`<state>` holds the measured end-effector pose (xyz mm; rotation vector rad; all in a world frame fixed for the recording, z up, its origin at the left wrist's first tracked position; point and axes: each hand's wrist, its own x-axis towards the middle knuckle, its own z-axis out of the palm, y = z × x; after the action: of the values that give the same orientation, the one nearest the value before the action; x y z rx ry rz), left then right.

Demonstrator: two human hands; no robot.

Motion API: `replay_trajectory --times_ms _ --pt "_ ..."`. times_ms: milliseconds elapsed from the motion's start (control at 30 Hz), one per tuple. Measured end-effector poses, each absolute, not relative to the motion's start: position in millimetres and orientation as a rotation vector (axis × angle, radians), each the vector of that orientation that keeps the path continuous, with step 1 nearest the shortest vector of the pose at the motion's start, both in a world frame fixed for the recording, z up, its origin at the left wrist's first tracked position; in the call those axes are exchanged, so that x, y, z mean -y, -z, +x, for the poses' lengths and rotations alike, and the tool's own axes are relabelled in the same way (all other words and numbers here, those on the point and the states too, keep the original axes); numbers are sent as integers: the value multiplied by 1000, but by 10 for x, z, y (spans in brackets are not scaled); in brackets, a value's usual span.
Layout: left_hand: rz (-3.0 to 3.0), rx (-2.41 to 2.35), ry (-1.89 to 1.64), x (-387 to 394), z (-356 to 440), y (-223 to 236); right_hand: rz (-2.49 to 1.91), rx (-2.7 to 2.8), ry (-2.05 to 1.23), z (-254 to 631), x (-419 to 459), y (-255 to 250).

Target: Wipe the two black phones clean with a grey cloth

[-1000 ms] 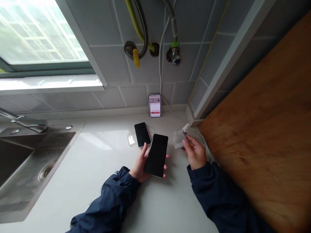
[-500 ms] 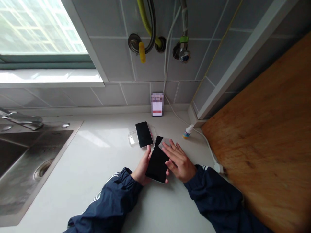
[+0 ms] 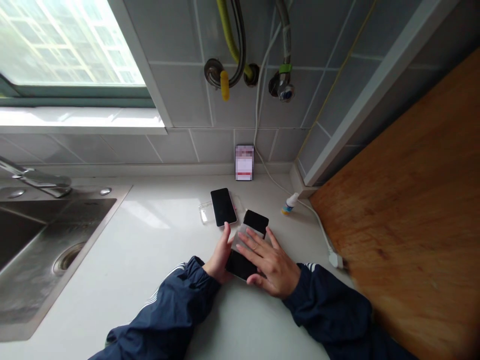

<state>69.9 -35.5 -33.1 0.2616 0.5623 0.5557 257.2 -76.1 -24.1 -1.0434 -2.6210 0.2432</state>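
My left hand [image 3: 219, 257] holds a large black phone [image 3: 242, 265] from its left side, thumb along the edge and the other fingers hidden beneath. My right hand [image 3: 272, 257] lies over the phone with its fingers stretched and spread. Under those fingers a thin greyish-white wipe [image 3: 240, 240] is pressed flat across the middle of the screen. Just beyond the left thumb, a second, smaller phone [image 3: 224, 206] lies face up on a clear phone case [image 3: 204, 214].
A small white-capped bottle [image 3: 290, 204] stands at the right, near a white cable with a plug [image 3: 336, 260]. Another phone [image 3: 244, 163] with a lit screen leans on the back wall. A steel sink [image 3: 123, 195] is at left, a wooden panel [image 3: 405, 200] at right.
My right hand has slid the wipe from the phone's top right area down and left across the screen. The left hand keeps its hold; the view has shifted slightly.
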Motion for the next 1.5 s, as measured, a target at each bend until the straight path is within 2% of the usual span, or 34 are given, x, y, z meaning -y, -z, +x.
replay_trajectory --times_ms 300,533,933,1267,1500 --pt "400 -369 -399 347 693 351 -1359 2374 -119 2732 621 359" --pt "277 -531 -479 350 676 347 -1125 2534 -225 2514 803 324" --pt "298 -581 -609 352 722 271 -895 2593 -168 2417 945 243" --pt "330 -432 -400 391 704 332 -1218 2395 -81 2613 759 395" --pt "251 -432 -523 326 716 379 -1269 2376 -157 2691 708 437"
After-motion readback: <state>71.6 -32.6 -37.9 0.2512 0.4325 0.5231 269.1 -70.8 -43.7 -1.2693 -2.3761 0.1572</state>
